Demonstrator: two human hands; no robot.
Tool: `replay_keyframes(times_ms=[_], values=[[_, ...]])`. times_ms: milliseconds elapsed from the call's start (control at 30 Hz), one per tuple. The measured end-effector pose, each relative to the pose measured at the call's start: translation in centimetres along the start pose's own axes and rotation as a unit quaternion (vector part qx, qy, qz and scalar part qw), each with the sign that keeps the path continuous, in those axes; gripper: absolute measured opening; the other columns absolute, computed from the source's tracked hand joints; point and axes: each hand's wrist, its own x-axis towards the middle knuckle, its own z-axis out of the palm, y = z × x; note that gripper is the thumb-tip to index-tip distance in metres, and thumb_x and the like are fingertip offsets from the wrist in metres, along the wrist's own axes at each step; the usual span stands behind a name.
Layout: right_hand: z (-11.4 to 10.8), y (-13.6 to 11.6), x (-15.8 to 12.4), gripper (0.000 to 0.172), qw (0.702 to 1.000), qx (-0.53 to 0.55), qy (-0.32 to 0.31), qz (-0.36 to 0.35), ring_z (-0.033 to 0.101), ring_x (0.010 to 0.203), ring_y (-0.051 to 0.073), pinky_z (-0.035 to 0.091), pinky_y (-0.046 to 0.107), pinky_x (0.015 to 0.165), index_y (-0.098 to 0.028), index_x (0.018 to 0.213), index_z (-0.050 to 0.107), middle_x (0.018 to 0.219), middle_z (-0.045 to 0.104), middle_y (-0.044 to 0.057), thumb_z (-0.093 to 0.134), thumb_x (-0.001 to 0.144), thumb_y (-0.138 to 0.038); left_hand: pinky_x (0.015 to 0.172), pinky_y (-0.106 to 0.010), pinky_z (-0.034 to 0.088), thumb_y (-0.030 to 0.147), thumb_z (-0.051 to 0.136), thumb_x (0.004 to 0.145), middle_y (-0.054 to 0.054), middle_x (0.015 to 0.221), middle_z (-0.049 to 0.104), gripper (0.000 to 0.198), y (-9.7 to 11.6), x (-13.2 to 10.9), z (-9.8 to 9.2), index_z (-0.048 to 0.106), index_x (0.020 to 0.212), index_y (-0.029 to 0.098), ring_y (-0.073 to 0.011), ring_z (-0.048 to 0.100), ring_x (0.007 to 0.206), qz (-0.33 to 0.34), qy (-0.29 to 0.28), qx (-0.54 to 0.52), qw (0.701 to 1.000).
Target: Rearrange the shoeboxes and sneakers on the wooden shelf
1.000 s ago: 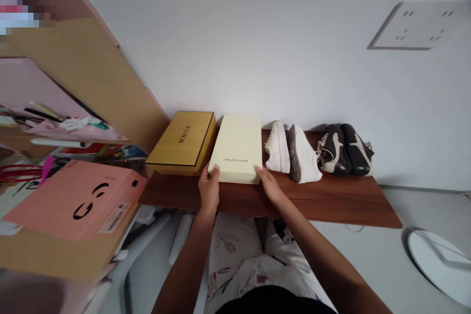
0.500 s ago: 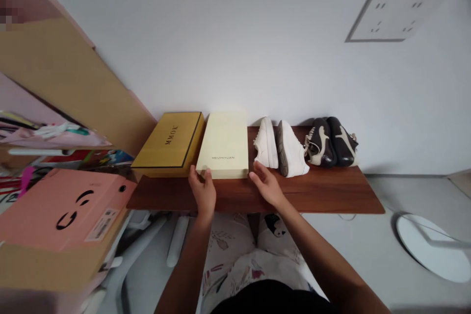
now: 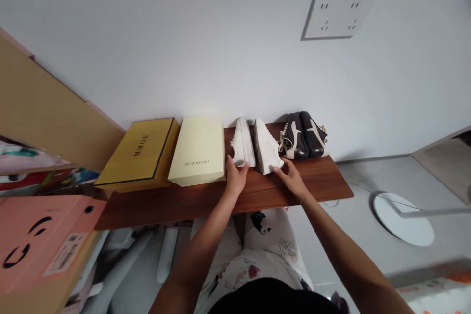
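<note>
A pair of white sneakers [image 3: 253, 144] lies on a dark wooden board [image 3: 206, 198], one shoe tipped on its side. My left hand [image 3: 235, 176] touches the heel of the left sneaker with fingers apart. My right hand [image 3: 290, 176] rests with spread fingers at the heel of the tipped right sneaker. Neither hand grips anything. To the left of the sneakers stands a cream shoe box [image 3: 198, 157], and beside it a mustard-yellow shoe box [image 3: 138, 154].
A dark brown and cream pair of shoes [image 3: 303, 137] sits at the board's right end against the white wall. A pink box [image 3: 35, 240] lies at lower left. A white round lamp base [image 3: 403, 218] stands on the floor at right. A wall socket [image 3: 336, 14] is above.
Both hands left the cream box and moved right to the white sneakers. The view has swung to the right.
</note>
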Motion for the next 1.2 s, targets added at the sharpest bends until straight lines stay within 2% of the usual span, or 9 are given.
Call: replay_keyframes(times_ms=[167, 367, 500, 600, 667, 767, 900, 1033, 1200], values=[[0.4, -0.7, 2.4, 0.059, 0.99, 0.05, -0.127, 0.02, 0.064, 0.09, 0.023, 0.051, 0.041, 0.089, -0.015, 0.107, 0.061, 0.101, 0.07, 0.008, 0.076, 0.069, -0.057, 0.097, -0.041, 0.046, 0.035, 0.08, 0.071, -0.017, 0.113, 0.068, 0.057, -0.2, 2.1, 0.9, 0.059, 0.118, 0.012, -0.0274, 0.063, 0.11, -0.059, -0.034, -0.078, 0.995], [0.5, -2.1, 3.6, 0.059, 0.975, 0.113, -0.189, -0.025, 0.064, 0.096, 0.023, 0.052, 0.039, 0.089, -0.017, 0.11, 0.059, 0.104, 0.072, 0.008, 0.077, 0.069, -0.054, 0.087, -0.038, 0.05, 0.033, 0.082, 0.067, -0.01, 0.095, 0.07, 0.044, 1.4, 2.6, 1.2, 0.061, 0.101, 0.014, -0.025, 0.066, 0.093, -0.067, -0.067, -0.052, 0.994], [-0.5, -3.9, 4.4, 0.055, 0.976, 0.035, -0.203, -0.075, 0.063, 0.09, 0.023, 0.052, 0.039, 0.086, -0.017, 0.108, 0.061, 0.095, 0.071, 0.005, 0.073, 0.071, -0.057, 0.086, -0.038, 0.049, 0.032, 0.084, 0.064, -0.007, 0.09, 0.068, 0.039, 3.2, 3.4, 0.5, 0.06, 0.093, 0.018, -0.0264, 0.064, 0.091, -0.014, -0.083, -0.008, 0.996], [-1.3, -6.0, 5.1, 0.044, 0.963, -0.122, -0.207, -0.122, 0.062, 0.079, 0.022, 0.051, 0.035, 0.076, -0.019, 0.094, 0.061, 0.082, 0.067, 0.002, 0.066, 0.078, -0.059, 0.089, -0.04, 0.046, 0.032, 0.084, 0.063, -0.007, 0.094, 0.066, 0.038, 4.6, 4.2, -0.2, 0.059, 0.09, 0.02, -0.0285, 0.062, 0.095, 0.054, -0.09, 0.097, 0.99], [-1.4, -7.4, 5.5, 0.038, 0.933, -0.25, -0.212, -0.147, 0.061, 0.076, 0.022, 0.047, 0.032, 0.072, -0.02, 0.089, 0.059, 0.08, 0.066, 0.002, 0.064, 0.082, -0.057, 0.092, -0.042, 0.043, 0.031, 0.082, 0.066, -0.009, 0.1, 0.065, 0.038, 5.4, 4.5, -0.3, 0.057, 0.094, 0.02, -0.0308, 0.061, 0.101, 0.105, -0.106, 0.211, 0.966], [-0.7, -9.4, 6.1, 0.033, 0.87, -0.403, -0.228, -0.172, 0.064, 0.085, 0.025, 0.044, 0.03, 0.072, -0.021, 0.094, 0.057, 0.09, 0.069, 0.008, 0.063, 0.084, -0.051, 0.097, -0.043, 0.039, 0.029, 0.078, 0.073, -0.014, 0.108, 0.064, 0.037, 6.3, 4.3, -0.1, 0.056, 0.102, 0.018, -0.033, 0.059, 0.109, 0.167, -0.14, 0.369, 0.903], [0.8, -10.7, 6.4, 0.034, 0.805, -0.507, -0.254, -0.174, 0.067, 0.097, 0.03, 0.044, 0.032, 0.075, -0.018, 0.107, 0.056, 0.103, 0.071, 0.015, 0.057, 0.089, -0.048, 0.098, -0.044, 0.035, 0.023, 0.068, 0.083, -0.018, 0.112, 0.062, 0.03, 6.3, 3.1, 0.4, 0.054, 0.108, 0.014, -0.0326, 0.057, 0.111, 0.214, -0.156, 0.472, 0.841], [1.9, -11.1, 6.4, 0.036, 0.776, -0.543, -0.274, -0.17, 0.067, 0.103, 0.032, 0.045, 0.033, 0.079, -0.016, 0.113, 0.056, 0.11, 0.07, 0.019, 0.056, 0.09, -0.043, 0.097, -0.043, 0.035, 0.019, 0.065, 0.085, -0.018, 0.111, 0.062, 0.029, 5.6, 2.4, 1.0, 0.053, 0.11, 0.013, -0.0318, 0.057, 0.111, 0.227, -0.154, 0.504, 0.819], [2.9, -11.2, 6.5, 0.035, 0.768, -0.549, -0.289, -0.158, 0.068, 0.103, 0.031, 0.047, 0.035, 0.082, -0.016, 0.114, 0.056, 0.112, 0.07, 0.019, 0.059, 0.089, -0.04, 0.096, -0.043, 0.035, 0.018, 0.066, 0.084, -0.019, 0.111, 0.061, 0.031, 5.1, 2.5, 1.5, 0.053, 0.111, 0.012, -0.0326, 0.056, 0.111, 0.227, -0.155, 0.507, 0.817]])
